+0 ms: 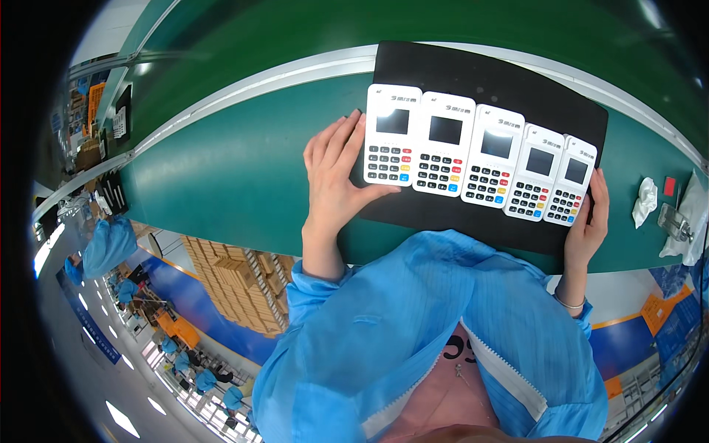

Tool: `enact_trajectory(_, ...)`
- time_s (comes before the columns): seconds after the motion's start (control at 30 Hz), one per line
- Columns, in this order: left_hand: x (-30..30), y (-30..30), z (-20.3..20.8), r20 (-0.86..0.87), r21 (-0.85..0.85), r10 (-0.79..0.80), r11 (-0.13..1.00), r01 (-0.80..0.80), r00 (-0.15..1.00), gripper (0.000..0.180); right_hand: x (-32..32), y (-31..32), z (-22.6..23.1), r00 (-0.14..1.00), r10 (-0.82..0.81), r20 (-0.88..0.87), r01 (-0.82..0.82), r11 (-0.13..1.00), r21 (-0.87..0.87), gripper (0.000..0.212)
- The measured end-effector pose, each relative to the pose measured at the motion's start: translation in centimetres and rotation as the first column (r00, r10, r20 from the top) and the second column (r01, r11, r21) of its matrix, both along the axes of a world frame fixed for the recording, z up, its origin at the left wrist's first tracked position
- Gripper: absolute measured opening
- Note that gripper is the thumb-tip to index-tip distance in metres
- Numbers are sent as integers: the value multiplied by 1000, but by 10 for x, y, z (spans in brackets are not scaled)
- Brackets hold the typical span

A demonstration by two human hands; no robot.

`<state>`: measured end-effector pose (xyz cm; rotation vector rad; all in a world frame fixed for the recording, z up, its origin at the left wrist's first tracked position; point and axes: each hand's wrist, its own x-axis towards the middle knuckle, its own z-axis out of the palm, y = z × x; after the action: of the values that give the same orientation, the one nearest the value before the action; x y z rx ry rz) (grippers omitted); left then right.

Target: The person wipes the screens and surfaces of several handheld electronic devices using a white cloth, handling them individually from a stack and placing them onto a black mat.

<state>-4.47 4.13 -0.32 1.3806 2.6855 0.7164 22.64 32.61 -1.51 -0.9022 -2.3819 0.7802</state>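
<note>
Several white card payment terminals lie side by side in a slanting row, each with a small dark screen and a keypad. At the row's left end, my left hand is open, its stretched fingers along the outer edge of the leftmost terminal and its thumb by that terminal's near corner. My right hand closes around the lower right edge of the rightmost terminal; its thumb is partly hidden. A black mat lies under the row.
The green workbench has a pale rail along its far side. At right lie a crumpled white wrapper, a small red piece and a metal clip-like part. Stacked cartons stand beyond the bench's near left edge.
</note>
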Motion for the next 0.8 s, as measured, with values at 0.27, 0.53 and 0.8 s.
enact_trajectory(0.27, 0, -2, -2, -23, -35, -17, 999, 16, 1000, 101, 0, -1, 1, 1000, -3, -10, 2, 1000, -17, 35)
enact_trajectory(0.53, -1, -3, -1, -10, -53, -18, 998, 17, 1000, 99, 0, -1, 0, 1000, -5, -12, 5, 1000, -22, 35)
enact_trajectory(0.8, -1, -1, 4, -17, -78, -34, 996, 33, 999, 95, -3, -2, 6, 999, -12, -38, 11, 1000, -20, 36)
